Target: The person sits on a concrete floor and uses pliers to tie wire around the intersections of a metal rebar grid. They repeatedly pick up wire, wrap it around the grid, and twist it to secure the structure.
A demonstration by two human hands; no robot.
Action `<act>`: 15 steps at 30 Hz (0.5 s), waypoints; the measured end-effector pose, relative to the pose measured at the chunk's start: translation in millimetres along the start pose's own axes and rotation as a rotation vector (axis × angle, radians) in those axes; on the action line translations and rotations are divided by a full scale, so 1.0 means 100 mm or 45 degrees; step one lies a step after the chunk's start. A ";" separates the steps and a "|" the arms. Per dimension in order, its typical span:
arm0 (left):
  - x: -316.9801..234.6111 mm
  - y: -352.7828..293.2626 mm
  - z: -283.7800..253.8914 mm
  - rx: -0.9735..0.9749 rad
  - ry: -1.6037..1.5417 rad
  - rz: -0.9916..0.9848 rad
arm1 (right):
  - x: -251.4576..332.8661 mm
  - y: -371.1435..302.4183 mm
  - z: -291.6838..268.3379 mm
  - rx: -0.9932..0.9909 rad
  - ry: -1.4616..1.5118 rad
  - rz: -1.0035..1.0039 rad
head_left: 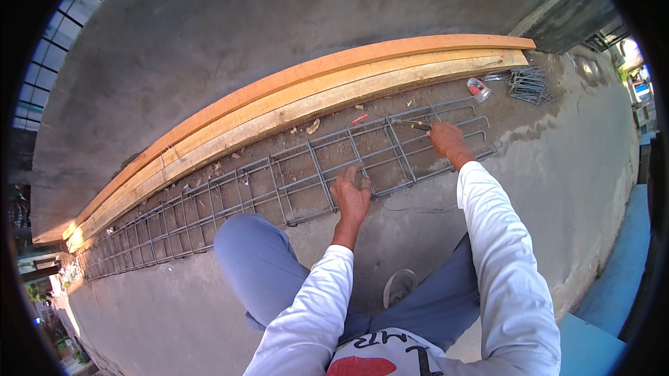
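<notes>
A long rebar cage (268, 195) of straight bars and square stirrups lies on the ground before me, running from the far left to the right. My right hand (447, 140) is closed around a pair of pincers (421, 126) with black and orange handles. Their metal jaws point left, by a stirrup at the cage's far side. Over the near part of the cage is my left hand (352, 193), its fingers bent and apart, the tips at a bar beside a stirrup. Whether they press on the bar I cannot tell.
Several long timber boards (300, 105) lie along the grey wall (279, 17) behind the cage. At the right end are a pile of loose stirrups (529, 85) and a clear plastic cup (478, 89). A thin wire (418, 209) lies on the near concrete.
</notes>
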State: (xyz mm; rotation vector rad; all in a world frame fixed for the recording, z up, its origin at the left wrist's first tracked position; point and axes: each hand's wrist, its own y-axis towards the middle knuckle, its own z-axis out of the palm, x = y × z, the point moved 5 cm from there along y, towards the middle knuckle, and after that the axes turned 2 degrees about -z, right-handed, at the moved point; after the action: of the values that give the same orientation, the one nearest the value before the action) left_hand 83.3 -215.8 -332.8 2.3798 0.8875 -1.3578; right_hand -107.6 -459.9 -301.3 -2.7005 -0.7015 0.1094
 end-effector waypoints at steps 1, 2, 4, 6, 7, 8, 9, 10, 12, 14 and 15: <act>-0.03 0.10 -0.03 0.001 -0.107 -0.011 | 0.02 -0.07 -0.21 -0.033 0.032 0.023; -0.08 0.18 -0.05 0.011 -0.218 -0.020 | 0.01 -0.17 -0.42 -0.065 0.061 0.056; -0.45 0.30 -0.06 0.139 -0.391 -0.049 | -0.13 -0.33 -0.80 -0.159 0.127 0.081; -0.77 0.40 0.01 0.227 -0.579 -0.036 | -0.34 -0.51 -1.14 -0.277 0.214 0.063; -0.83 0.44 0.02 0.218 -0.663 -0.024 | -0.28 -0.64 -1.33 -0.232 0.425 0.053; -0.84 0.49 -0.05 0.188 -0.736 -0.020 | -0.08 -0.78 -1.54 -0.175 0.643 0.021; -0.94 0.53 -0.10 0.167 -0.741 -0.005 | 0.03 -0.95 -1.67 -0.119 0.854 0.012; -1.08 0.59 -0.18 0.153 -0.745 0.015 | 0.11 -1.08 -1.70 -0.063 1.050 0.010; -1.31 0.67 -0.31 0.139 -0.792 0.059 | 0.26 -1.31 -1.71 0.042 1.444 0.010; -1.42 0.69 -0.45 0.124 -0.862 0.094 | 0.45 -1.30 -1.63 0.102 1.614 -0.112; -1.41 0.65 -0.47 0.183 -0.949 0.028 | 0.55 -1.29 -1.55 0.141 1.701 -0.170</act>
State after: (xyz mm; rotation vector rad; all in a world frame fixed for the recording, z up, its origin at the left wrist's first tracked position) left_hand 103.1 -296.6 -193.4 1.7051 0.5507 -2.1254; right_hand -93.5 -376.2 -110.7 -1.9367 -0.3716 -1.4503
